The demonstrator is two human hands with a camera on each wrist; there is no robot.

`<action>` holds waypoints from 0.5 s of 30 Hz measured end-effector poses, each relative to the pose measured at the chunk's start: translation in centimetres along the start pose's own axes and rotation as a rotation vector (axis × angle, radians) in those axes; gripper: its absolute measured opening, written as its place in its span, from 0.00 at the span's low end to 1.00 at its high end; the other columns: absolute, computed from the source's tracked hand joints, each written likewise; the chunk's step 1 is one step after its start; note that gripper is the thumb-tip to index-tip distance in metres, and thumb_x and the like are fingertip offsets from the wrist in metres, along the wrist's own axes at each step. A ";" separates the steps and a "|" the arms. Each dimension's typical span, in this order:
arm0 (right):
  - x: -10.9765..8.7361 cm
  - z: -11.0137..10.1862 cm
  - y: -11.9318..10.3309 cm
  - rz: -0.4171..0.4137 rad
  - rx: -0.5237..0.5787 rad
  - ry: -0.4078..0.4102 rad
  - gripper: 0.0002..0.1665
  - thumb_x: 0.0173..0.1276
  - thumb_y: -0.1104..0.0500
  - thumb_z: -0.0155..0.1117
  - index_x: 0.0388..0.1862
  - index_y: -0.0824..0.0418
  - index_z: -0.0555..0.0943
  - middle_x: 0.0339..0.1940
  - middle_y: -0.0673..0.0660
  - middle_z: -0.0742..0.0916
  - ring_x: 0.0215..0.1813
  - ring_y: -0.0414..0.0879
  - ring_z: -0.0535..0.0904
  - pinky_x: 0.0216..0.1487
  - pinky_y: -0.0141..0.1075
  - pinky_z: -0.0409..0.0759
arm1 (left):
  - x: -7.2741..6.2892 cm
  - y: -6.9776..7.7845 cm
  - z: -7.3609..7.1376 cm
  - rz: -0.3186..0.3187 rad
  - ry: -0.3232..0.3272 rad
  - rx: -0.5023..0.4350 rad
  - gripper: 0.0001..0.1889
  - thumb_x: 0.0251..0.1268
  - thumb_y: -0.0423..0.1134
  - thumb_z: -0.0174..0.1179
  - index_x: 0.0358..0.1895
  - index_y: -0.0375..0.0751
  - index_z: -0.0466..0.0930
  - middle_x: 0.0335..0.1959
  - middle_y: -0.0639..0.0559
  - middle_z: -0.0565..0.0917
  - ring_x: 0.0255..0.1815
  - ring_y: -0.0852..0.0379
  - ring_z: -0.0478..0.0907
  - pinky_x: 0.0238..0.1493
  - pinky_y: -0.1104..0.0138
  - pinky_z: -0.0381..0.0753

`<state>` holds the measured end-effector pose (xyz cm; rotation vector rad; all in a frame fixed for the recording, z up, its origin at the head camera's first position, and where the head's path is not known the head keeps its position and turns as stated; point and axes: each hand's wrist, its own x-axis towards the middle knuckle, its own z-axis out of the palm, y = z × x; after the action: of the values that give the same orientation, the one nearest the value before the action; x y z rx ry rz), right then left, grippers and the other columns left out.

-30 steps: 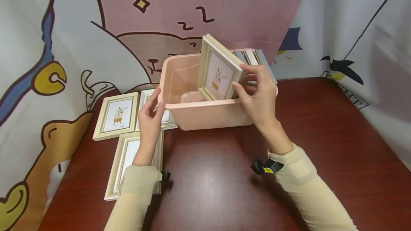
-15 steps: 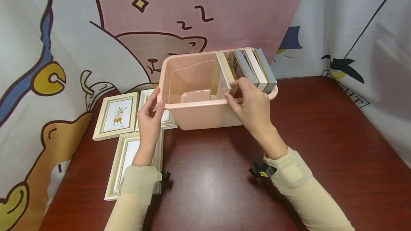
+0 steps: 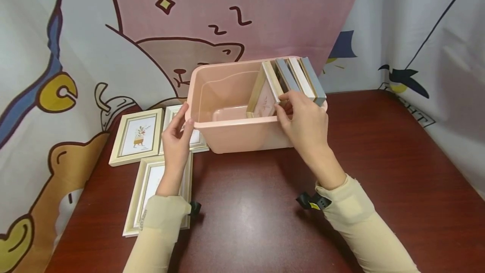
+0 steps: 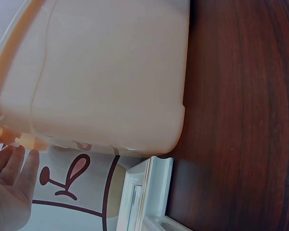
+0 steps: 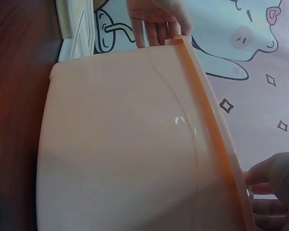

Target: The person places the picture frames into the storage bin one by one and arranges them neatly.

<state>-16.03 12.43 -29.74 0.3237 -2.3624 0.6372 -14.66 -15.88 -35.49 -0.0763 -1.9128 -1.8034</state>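
Note:
In the head view, my right hand pinches the upper near corner of a cream picture frame, which stands on edge and tilted inside a pink plastic bin. My left hand grips the bin's left end at the rim, thumb on the near side. To the right of the held frame, several grey-blue and white frames stand side by side in the bin. The right wrist view has the bin's side wall filling most of it, with fingers of the right hand just past the rim.
On the dark red table, a cream frame with a plant picture lies at the left. Another frame lies partly behind the left hand, and a larger one under the left forearm. A cartoon-printed cloth hangs behind.
The cream frame has gone down from above the rim into the bin, then leaned right toward the other frames, with the right hand still pinching it. The left hand has stayed at the rim.

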 end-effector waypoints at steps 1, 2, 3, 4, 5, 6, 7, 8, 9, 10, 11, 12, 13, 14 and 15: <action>0.0 0.0 0.0 0.003 0.003 0.001 0.11 0.65 0.56 0.70 0.44 0.59 0.84 0.33 0.56 0.88 0.30 0.51 0.85 0.55 0.76 0.71 | 0.0 0.0 0.0 -0.001 0.000 0.001 0.23 0.71 0.30 0.56 0.68 0.36 0.73 0.70 0.45 0.75 0.69 0.51 0.75 0.58 0.76 0.81; -0.1 -0.1 0.0 0.003 0.005 0.001 0.11 0.65 0.56 0.70 0.44 0.59 0.84 0.33 0.56 0.88 0.30 0.51 0.85 0.56 0.77 0.69 | 0.0 0.0 0.0 -0.002 -0.001 0.001 0.23 0.71 0.30 0.56 0.68 0.36 0.73 0.70 0.45 0.75 0.69 0.51 0.75 0.57 0.76 0.81; -0.1 -0.1 0.0 0.001 0.004 0.003 0.11 0.65 0.56 0.70 0.44 0.59 0.84 0.33 0.56 0.88 0.30 0.52 0.85 0.56 0.76 0.70 | 0.0 0.0 0.0 -0.002 -0.001 0.002 0.23 0.71 0.30 0.56 0.68 0.36 0.73 0.70 0.45 0.75 0.69 0.52 0.75 0.58 0.76 0.81; -0.2 -0.1 0.1 -0.003 0.004 0.008 0.11 0.65 0.56 0.70 0.44 0.59 0.85 0.33 0.56 0.88 0.31 0.52 0.85 0.56 0.76 0.71 | 0.0 0.0 -0.1 -0.002 -0.003 0.002 0.23 0.71 0.30 0.56 0.68 0.36 0.73 0.70 0.45 0.75 0.69 0.52 0.75 0.58 0.76 0.81; -0.2 -0.2 0.1 -0.009 0.004 0.014 0.11 0.65 0.56 0.70 0.44 0.59 0.85 0.33 0.56 0.87 0.31 0.52 0.85 0.55 0.74 0.72 | 0.0 0.0 -0.1 -0.002 -0.004 0.000 0.23 0.71 0.30 0.56 0.68 0.36 0.73 0.70 0.45 0.75 0.69 0.52 0.75 0.58 0.76 0.81; -0.3 -0.2 0.1 -0.015 0.001 0.022 0.11 0.64 0.56 0.70 0.44 0.59 0.85 0.34 0.56 0.87 0.31 0.52 0.85 0.52 0.71 0.75 | 0.0 -0.1 -0.1 -0.002 -0.005 0.000 0.23 0.71 0.30 0.56 0.68 0.36 0.73 0.70 0.46 0.75 0.70 0.52 0.74 0.58 0.76 0.81; -0.4 -0.3 0.2 -0.023 -0.001 0.028 0.11 0.64 0.56 0.70 0.44 0.59 0.86 0.34 0.56 0.87 0.31 0.53 0.85 0.48 0.68 0.78 | 0.0 -0.1 -0.1 -0.001 -0.007 0.002 0.23 0.71 0.30 0.56 0.68 0.36 0.73 0.70 0.46 0.75 0.70 0.52 0.74 0.58 0.76 0.81; -0.4 -0.4 0.2 -0.032 0.000 0.035 0.12 0.64 0.57 0.70 0.45 0.58 0.86 0.34 0.56 0.87 0.32 0.53 0.85 0.44 0.65 0.79 | 0.1 -0.1 -0.1 0.000 -0.007 0.005 0.23 0.71 0.30 0.56 0.68 0.37 0.73 0.70 0.46 0.75 0.70 0.52 0.74 0.58 0.76 0.80; -0.5 -0.4 0.3 -0.038 0.005 0.043 0.12 0.64 0.57 0.70 0.45 0.59 0.87 0.34 0.56 0.86 0.33 0.54 0.85 0.40 0.62 0.80 | 0.0 -0.1 -0.1 0.000 -0.007 0.007 0.23 0.71 0.30 0.56 0.68 0.37 0.73 0.70 0.47 0.75 0.70 0.52 0.74 0.59 0.76 0.80; -0.6 -0.5 0.4 -0.046 0.010 0.050 0.11 0.63 0.58 0.70 0.45 0.59 0.87 0.35 0.56 0.86 0.33 0.54 0.85 0.36 0.59 0.80 | 0.0 -0.1 -0.1 0.000 -0.007 0.007 0.23 0.71 0.30 0.56 0.68 0.37 0.73 0.70 0.47 0.75 0.70 0.52 0.74 0.59 0.76 0.80; -0.7 -0.6 0.5 -0.052 0.017 0.058 0.11 0.63 0.58 0.70 0.44 0.59 0.87 0.35 0.56 0.86 0.34 0.54 0.85 0.33 0.56 0.80 | 0.0 -0.1 -0.1 -0.001 -0.006 0.007 0.23 0.71 0.30 0.56 0.68 0.37 0.73 0.70 0.47 0.75 0.70 0.51 0.74 0.59 0.76 0.80; -0.8 -0.8 0.6 -0.058 0.022 0.066 0.11 0.63 0.58 0.71 0.44 0.59 0.87 0.35 0.57 0.86 0.34 0.54 0.85 0.30 0.54 0.79 | 0.0 -0.1 -0.1 -0.004 -0.006 0.008 0.23 0.71 0.31 0.56 0.68 0.37 0.73 0.70 0.46 0.75 0.70 0.51 0.74 0.59 0.76 0.80; -0.8 -0.9 0.7 -0.063 0.032 0.074 0.11 0.63 0.59 0.71 0.44 0.59 0.87 0.35 0.57 0.86 0.35 0.54 0.84 0.30 0.53 0.79 | 0.0 -0.1 -0.1 -0.005 -0.007 0.008 0.23 0.71 0.31 0.56 0.68 0.37 0.73 0.70 0.46 0.75 0.70 0.51 0.74 0.59 0.76 0.80; -0.9 -1.1 0.8 -0.064 0.047 0.085 0.10 0.63 0.60 0.71 0.44 0.60 0.87 0.35 0.58 0.86 0.35 0.53 0.84 0.31 0.52 0.79 | 0.0 -0.1 -0.1 -0.006 -0.006 0.008 0.23 0.71 0.31 0.56 0.68 0.37 0.73 0.70 0.46 0.75 0.70 0.51 0.74 0.59 0.76 0.80; -1.0 -1.3 0.9 -0.064 0.063 0.095 0.10 0.64 0.60 0.71 0.44 0.60 0.87 0.35 0.58 0.85 0.35 0.53 0.83 0.32 0.51 0.79 | 0.0 0.0 -0.1 -0.007 -0.006 0.006 0.23 0.71 0.31 0.56 0.68 0.37 0.74 0.70 0.46 0.75 0.70 0.51 0.74 0.59 0.76 0.80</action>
<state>-14.96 13.98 -29.82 0.3866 -2.2363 0.6831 -14.67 -15.95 -35.49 -0.0733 -1.9247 -1.8034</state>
